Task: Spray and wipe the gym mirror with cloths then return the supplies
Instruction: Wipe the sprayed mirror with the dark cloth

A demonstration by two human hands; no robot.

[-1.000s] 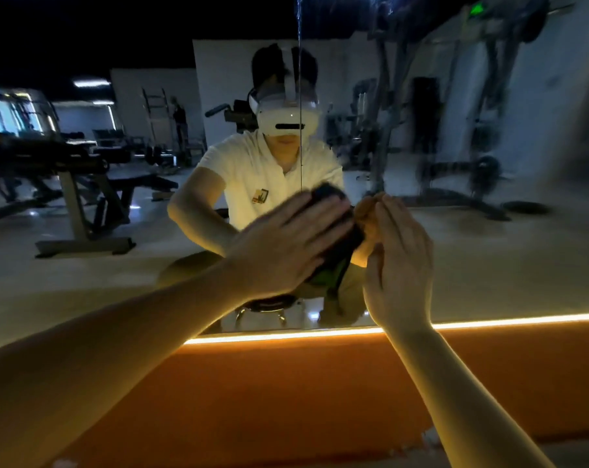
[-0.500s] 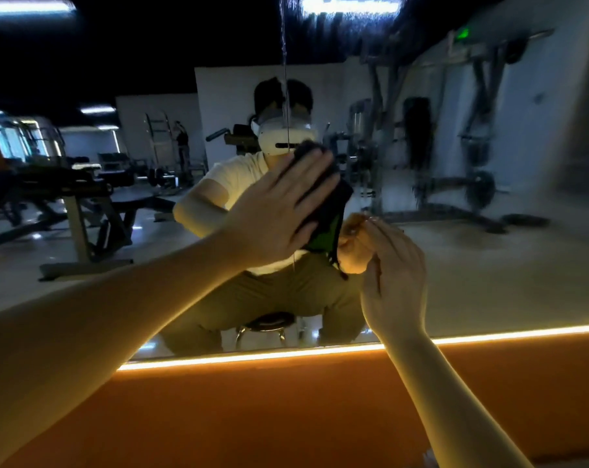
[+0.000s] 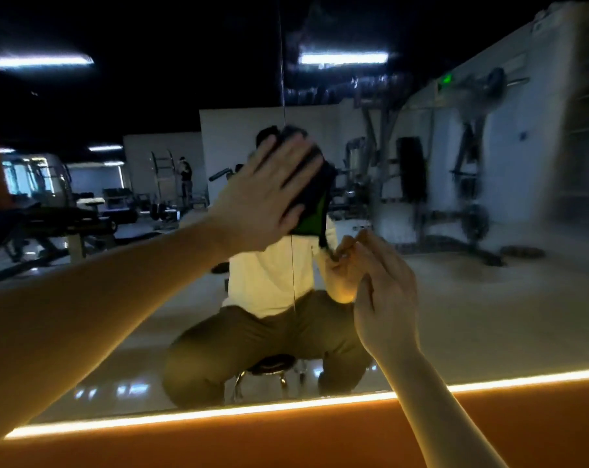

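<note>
Head view: left hand (image 3: 269, 197) lies flat with its fingers straight and spread, pressing a dark cloth (image 3: 311, 201) against the mirror (image 3: 489, 298), not gripping it. The cloth sits at the fingertips, on the mirror's vertical seam (image 3: 292, 271), and sticks out to the right of and below the fingers. Its long axis runs steeply down, ending in a loose lower corner. Right hand (image 3: 386, 298) is lower and to the right, fingers near straight and together, tips at or close to the glass, just below that corner; nothing is seen in it. Judgement: the wiping stroke belongs to the left hand, and the right is nearer the hanging corner if it needs tucking.
</note>
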